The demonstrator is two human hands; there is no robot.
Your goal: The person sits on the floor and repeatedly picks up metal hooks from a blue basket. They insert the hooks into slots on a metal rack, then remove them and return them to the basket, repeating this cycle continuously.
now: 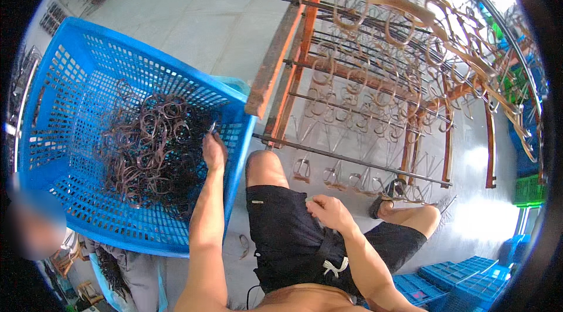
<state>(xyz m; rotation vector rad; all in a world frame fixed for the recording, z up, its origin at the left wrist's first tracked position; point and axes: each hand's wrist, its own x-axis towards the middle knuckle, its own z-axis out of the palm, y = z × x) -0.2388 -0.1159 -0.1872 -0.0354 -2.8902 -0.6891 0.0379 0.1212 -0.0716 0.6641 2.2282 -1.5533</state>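
1. Rack (375,95) of rusty rods, hung with metal loops, leaning within arm's reach.
2. Blue basket (70,95), tilted toward the seated person, spilling dark loops (146,153) close for picking.
3. Left hand (214,149) at the basket rim, grip pinched on one small piece.
4. Right hand (328,212) resting on the thigh, curled; contents hidden.

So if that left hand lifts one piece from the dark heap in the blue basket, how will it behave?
The dark tangled loops interlock, so one piece would probably drag neighbours along. They look thin and strap-like, likely light, perhaps somewhat springy. The left hand pinches one at the blue plastic mesh basket wall.
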